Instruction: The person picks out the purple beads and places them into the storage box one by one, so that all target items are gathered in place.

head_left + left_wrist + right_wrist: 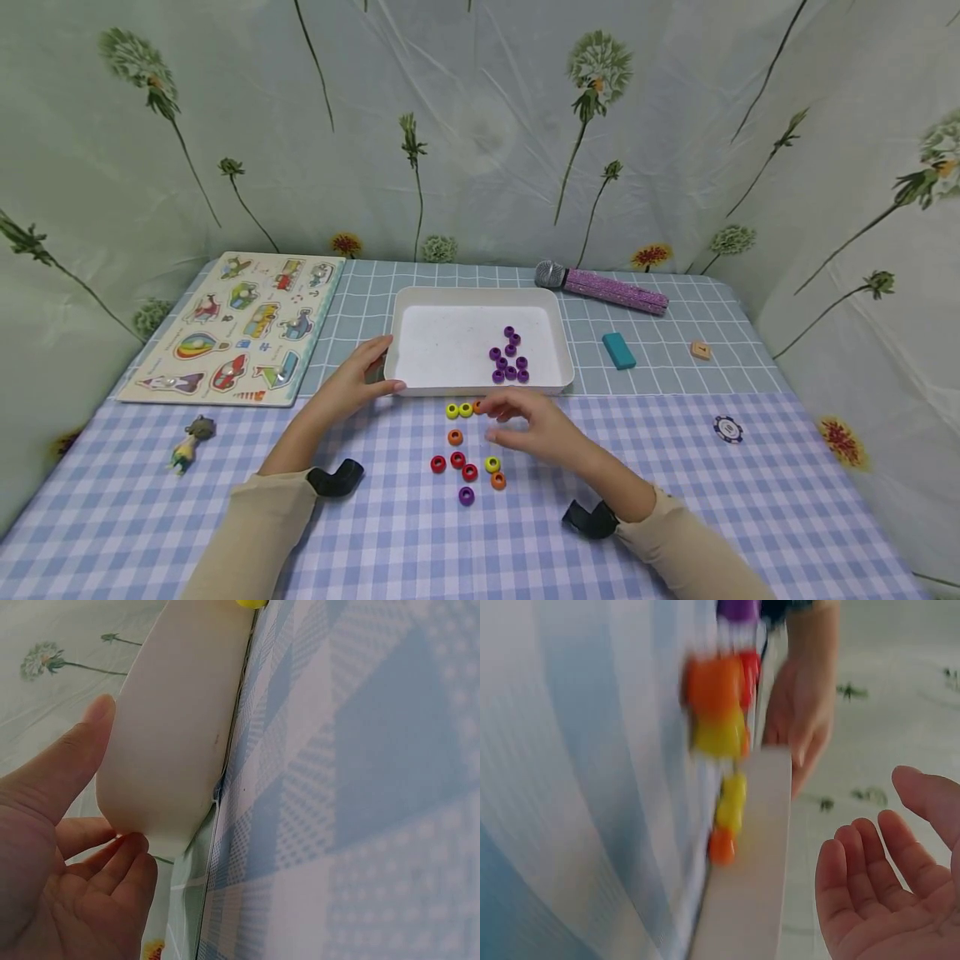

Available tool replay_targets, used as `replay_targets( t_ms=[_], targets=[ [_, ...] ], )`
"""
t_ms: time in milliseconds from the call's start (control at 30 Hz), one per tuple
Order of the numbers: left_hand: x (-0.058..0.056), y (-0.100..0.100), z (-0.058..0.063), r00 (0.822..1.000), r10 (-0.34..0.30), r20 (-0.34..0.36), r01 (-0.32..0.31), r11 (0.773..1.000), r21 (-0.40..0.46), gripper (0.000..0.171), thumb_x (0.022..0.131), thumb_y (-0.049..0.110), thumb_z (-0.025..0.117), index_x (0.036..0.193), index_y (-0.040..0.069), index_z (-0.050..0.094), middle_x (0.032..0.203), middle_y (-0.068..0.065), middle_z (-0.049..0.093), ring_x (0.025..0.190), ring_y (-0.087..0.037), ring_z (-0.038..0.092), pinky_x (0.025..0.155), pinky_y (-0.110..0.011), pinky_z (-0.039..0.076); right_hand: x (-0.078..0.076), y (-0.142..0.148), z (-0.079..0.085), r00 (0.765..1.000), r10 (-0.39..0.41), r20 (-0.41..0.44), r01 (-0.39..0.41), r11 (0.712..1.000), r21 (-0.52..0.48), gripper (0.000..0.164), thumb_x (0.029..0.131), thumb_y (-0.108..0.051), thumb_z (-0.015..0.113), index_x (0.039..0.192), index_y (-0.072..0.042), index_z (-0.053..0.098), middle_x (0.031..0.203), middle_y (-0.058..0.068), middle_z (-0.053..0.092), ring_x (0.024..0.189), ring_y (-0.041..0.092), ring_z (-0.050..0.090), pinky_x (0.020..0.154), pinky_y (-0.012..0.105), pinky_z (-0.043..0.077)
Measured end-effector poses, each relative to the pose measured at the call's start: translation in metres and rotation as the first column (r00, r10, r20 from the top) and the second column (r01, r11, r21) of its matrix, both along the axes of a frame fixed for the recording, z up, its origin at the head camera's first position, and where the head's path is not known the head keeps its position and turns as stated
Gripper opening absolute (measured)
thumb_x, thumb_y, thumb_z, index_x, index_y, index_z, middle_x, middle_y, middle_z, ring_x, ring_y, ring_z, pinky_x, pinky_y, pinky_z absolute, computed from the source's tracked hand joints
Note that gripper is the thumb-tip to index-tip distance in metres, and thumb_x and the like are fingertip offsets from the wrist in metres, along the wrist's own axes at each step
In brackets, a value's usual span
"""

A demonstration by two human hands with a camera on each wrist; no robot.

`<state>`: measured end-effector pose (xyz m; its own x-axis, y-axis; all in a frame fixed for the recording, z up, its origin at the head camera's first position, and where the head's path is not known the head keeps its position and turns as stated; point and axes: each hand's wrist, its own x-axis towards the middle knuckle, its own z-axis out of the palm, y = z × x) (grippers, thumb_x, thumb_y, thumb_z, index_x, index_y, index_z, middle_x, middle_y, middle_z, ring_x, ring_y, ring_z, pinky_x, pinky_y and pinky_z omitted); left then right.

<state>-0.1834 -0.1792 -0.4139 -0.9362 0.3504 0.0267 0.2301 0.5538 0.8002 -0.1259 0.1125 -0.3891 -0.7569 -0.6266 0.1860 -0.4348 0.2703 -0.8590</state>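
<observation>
My left hand [352, 379] holds the left front corner of a white tray [480, 297], its thumb at the front rim and its fingers against the left side. Inside the tray, toward the right, lie several purple beads [510, 372]. My right hand [531, 423] hovers just in front of the tray with relaxed, gently bent fingers and nothing visible in them. Close to its fingertips is an orange bead [477, 407], partly covered in the head view, beside two yellow beads [466, 410]. More loose beads lie nearer me: red ones [457, 459], orange, yellow and a purple bead [467, 497].
A wooden picture puzzle board [240, 333] lies at the left, with a small figurine [192, 442] in front. Right of the tray are a glittery purple microphone [611, 290], a teal block [618, 351], a small wooden tile [701, 350] and a poker chip [727, 429].
</observation>
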Motion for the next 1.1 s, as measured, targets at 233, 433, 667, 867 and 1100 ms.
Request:
replay_targets(
  t_ms=[233, 433, 667, 867, 1100],
  targets=[
    [0.0, 0.001, 0.001, 1.0, 0.005, -0.005, -0.005, 1.0, -0.01, 0.087, 0.065, 0.041, 0.063, 0.13, 0.003, 0.021, 0.132, -0.015, 0.018, 0.118, -0.026, 0.023, 0.094, -0.037, 0.026, 0.026, -0.007, -0.016, 0.989, 0.146, -0.015, -0.145, 0.988, 0.054, 0.029, 0.075, -0.022, 0.06, 0.1, -0.009, 0.053, 0.096, 0.002, 0.054, 0.082, 0.013, 0.051, 0.072, 0.023, 0.045],
    [0.001, 0.001, 0.001, 1.0, 0.006, -0.001, -0.006, 1.0, -0.006, 0.087, 0.065, 0.041, 0.064, 0.13, 0.003, 0.021, 0.132, -0.015, 0.018, 0.119, -0.026, 0.022, 0.095, -0.036, 0.025, 0.034, -0.012, -0.026, 0.977, 0.213, -0.023, -0.208, 0.971, 0.118, 0.023, 0.076, -0.019, 0.06, 0.097, -0.013, 0.055, 0.092, -0.005, 0.055, 0.078, 0.006, 0.05, 0.066, 0.018, 0.045],
    [0.001, 0.001, 0.0, 1.0, 0.006, 0.004, -0.006, 1.0, -0.005, 0.087, 0.065, 0.04, 0.064, 0.131, 0.003, 0.021, 0.132, -0.015, 0.018, 0.118, -0.026, 0.022, 0.095, -0.037, 0.025, 0.037, -0.018, -0.028, 0.958, 0.272, -0.09, -0.241, 0.935, 0.259, 0.019, 0.077, -0.018, 0.058, 0.096, -0.017, 0.057, 0.093, -0.011, 0.053, 0.082, -0.001, 0.048, 0.072, 0.012, 0.041],
    [0.0, 0.001, -0.001, 1.0, -0.01, -0.009, 0.01, 0.999, 0.031, 0.085, 0.066, 0.038, 0.064, 0.13, 0.001, 0.023, 0.131, -0.015, 0.019, 0.118, -0.026, 0.022, 0.095, -0.037, 0.025, 0.038, -0.021, -0.027, 0.946, 0.299, -0.122, -0.247, 0.914, 0.322, 0.016, 0.078, -0.018, 0.057, 0.094, -0.017, 0.058, 0.091, -0.013, 0.053, 0.083, -0.003, 0.046, 0.074, 0.011, 0.039],
    [0.007, 0.005, 0.012, 1.0, -0.009, 0.016, 0.008, 0.998, 0.064, 0.079, 0.069, 0.026, 0.064, 0.129, -0.002, 0.021, 0.131, -0.018, 0.018, 0.119, -0.028, 0.02, 0.095, -0.038, 0.024, 0.034, -0.02, -0.024, 0.969, 0.241, -0.05, -0.22, 0.94, 0.262, 0.016, 0.078, -0.021, 0.057, 0.094, -0.018, 0.058, 0.091, -0.014, 0.052, 0.08, -0.001, 0.047, 0.069, 0.012, 0.042]
  ],
)
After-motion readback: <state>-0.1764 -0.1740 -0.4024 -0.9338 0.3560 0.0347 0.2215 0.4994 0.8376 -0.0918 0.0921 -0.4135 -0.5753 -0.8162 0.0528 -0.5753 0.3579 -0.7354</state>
